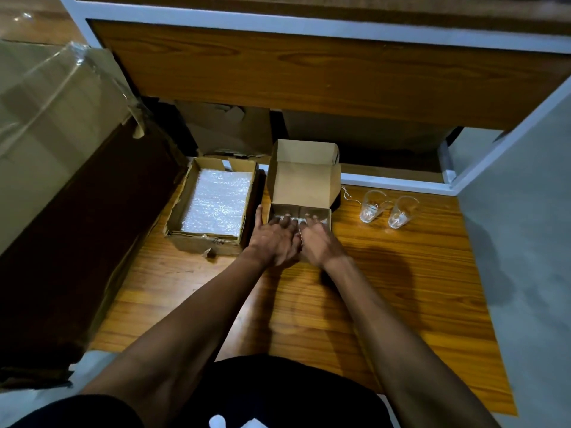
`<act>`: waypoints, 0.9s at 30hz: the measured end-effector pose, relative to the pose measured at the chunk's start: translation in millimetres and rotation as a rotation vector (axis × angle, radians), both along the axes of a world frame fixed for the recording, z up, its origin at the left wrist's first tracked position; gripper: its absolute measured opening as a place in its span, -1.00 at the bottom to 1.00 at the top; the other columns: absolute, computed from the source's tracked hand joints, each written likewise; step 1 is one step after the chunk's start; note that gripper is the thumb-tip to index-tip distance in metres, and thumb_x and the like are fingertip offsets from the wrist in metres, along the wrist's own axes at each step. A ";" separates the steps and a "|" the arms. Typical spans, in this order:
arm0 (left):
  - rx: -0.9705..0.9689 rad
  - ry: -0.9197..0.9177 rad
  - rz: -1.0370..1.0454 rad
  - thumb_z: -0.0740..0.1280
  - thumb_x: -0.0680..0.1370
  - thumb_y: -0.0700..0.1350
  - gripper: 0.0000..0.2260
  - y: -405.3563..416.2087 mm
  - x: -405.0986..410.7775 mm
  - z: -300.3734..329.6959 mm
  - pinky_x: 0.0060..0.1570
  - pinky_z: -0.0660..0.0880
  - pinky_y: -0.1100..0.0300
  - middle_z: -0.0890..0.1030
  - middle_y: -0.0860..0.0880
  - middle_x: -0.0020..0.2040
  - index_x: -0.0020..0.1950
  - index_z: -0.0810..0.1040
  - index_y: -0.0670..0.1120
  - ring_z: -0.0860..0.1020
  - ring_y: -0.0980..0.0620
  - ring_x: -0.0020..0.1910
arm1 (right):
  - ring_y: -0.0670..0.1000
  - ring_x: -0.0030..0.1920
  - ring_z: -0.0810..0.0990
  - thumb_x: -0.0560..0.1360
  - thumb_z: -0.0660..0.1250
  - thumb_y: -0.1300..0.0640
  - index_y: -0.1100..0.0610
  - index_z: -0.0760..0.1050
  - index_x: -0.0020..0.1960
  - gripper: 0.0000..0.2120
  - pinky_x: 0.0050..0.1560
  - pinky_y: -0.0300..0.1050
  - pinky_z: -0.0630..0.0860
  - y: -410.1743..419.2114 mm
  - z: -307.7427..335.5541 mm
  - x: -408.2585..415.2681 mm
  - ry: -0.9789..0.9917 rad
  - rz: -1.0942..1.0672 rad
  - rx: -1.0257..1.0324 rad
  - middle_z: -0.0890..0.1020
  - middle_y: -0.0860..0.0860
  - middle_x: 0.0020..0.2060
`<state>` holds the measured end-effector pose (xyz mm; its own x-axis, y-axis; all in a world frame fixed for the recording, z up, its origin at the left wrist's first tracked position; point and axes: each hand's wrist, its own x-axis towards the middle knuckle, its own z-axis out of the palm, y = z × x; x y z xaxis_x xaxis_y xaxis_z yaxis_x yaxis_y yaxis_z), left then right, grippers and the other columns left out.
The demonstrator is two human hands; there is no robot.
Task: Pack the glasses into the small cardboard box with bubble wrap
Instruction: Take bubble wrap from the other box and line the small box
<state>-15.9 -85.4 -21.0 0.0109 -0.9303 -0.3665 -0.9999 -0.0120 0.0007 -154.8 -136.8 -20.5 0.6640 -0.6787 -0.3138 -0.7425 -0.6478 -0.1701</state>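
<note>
On a wood-grain floor panel (386,273) beneath a wooden cabinet front (309,72), a person leans over a small cardboard box (301,186) whose lid stands open, tilted back toward the cabinet. Seen from the head camera, both bare forearms reach forward and meet at the box's near edge. The left hand (275,239) lies flat with its fingers spread and straight, the fingertips over the clear bubble wrap (293,216) that lines the inside of the box; its thumb rests along the box's left outer wall. The right hand (321,240) sits just beside it, touching it, fingers likewise extended and pressing down on the wrap. Neither hand curls round anything.

Two clear glasses (387,210) stand upright on the floor panel to the right of the box, just beside each other and still outside it; a thin loose thread (349,196) lies between them and the box.

To the left of the small box, touching or nearly so, is a shallower open carton (182,239) holding a stack of white bubble wrap sheets (217,202). Further left a large cardboard box (46,118) with shiny tape fills the edge of the frame. Flattened cardboard (228,128) lies in the dark gap under the cabinet.
</note>
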 end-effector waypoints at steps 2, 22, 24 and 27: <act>-0.022 -0.005 -0.026 -0.17 0.70 0.21 -0.39 5.8 4.0 -2.7 0.50 -0.27 -0.48 0.17 -0.01 0.70 0.71 0.11 0.00 0.14 -0.07 0.68 | 0.16 0.64 0.17 0.66 0.21 -0.05 0.15 0.25 0.61 -0.42 0.58 0.45 -0.11 4.5 0.2 -10.4 0.062 0.023 -0.060 0.29 0.12 0.61; 0.015 -0.218 -0.271 0.22 0.58 0.30 -0.32 8.2 3.2 -4.3 0.50 -0.26 -0.50 0.54 -0.21 0.41 0.55 0.33 -0.13 0.60 -0.21 0.30 | 0.20 0.61 0.23 0.62 0.27 -0.18 0.15 0.26 0.61 -0.33 0.52 0.56 -0.19 11.7 8.9 -0.9 0.379 0.055 -0.013 0.29 0.17 0.60; 0.023 -0.237 -0.236 0.22 0.58 0.33 -0.15 8.0 1.1 0.4 0.49 -0.31 -0.50 0.22 -0.22 0.66 0.70 0.06 -0.14 0.37 -0.25 0.55 | 0.23 0.64 0.15 0.61 0.26 -0.26 0.18 0.15 0.66 -0.20 0.54 0.53 -0.22 10.7 2.1 -1.2 0.342 0.094 -0.123 0.17 0.22 0.65; 0.070 -0.237 -0.191 0.22 0.58 0.37 -0.09 4.7 -0.5 -4.6 0.41 -0.41 -0.51 -0.01 -0.21 0.72 0.73 -0.09 -0.06 0.14 -0.29 0.65 | 0.34 0.65 0.04 0.62 0.19 -0.33 0.25 -0.03 0.69 -0.08 0.59 0.43 -0.22 6.4 -7.1 -5.3 0.347 0.133 -0.151 0.02 0.32 0.66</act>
<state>-16.4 -80.7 -25.6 -0.0684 -0.8964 -0.4379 -0.9563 0.1840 -0.2273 -160.1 -130.4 -27.6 0.6211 -0.6496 -0.4384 -0.6472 -0.7406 0.1806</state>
